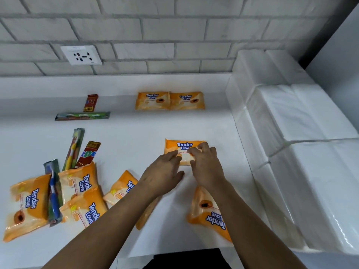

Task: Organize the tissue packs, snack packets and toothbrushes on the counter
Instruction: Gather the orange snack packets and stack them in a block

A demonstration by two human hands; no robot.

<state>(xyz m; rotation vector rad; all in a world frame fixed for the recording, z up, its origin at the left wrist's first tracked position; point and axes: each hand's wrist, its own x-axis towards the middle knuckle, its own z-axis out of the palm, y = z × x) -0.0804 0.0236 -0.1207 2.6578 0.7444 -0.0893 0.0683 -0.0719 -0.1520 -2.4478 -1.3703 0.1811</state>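
An orange Tender Love tissue pack (175, 145) lies flat mid-counter. My left hand (163, 175) and my right hand (206, 162) both rest their fingers on its near edge. Two matching packs (170, 100) lie side by side at the back. Several more packs (77, 193) sit in a loose heap at the front left, one (209, 214) lies under my right forearm. Wrapped toothbrushes lie at the back left (82, 115), in the heap (53, 193) and beside it (73, 149). Red snack packets lie at the back (91, 102) and by the heap (88, 153).
Large white wrapped bundles (291, 152) are stacked along the right side of the white counter (126, 136). A brick-pattern wall with a power socket (81, 55) closes the back. The counter's front edge is just below my forearms.
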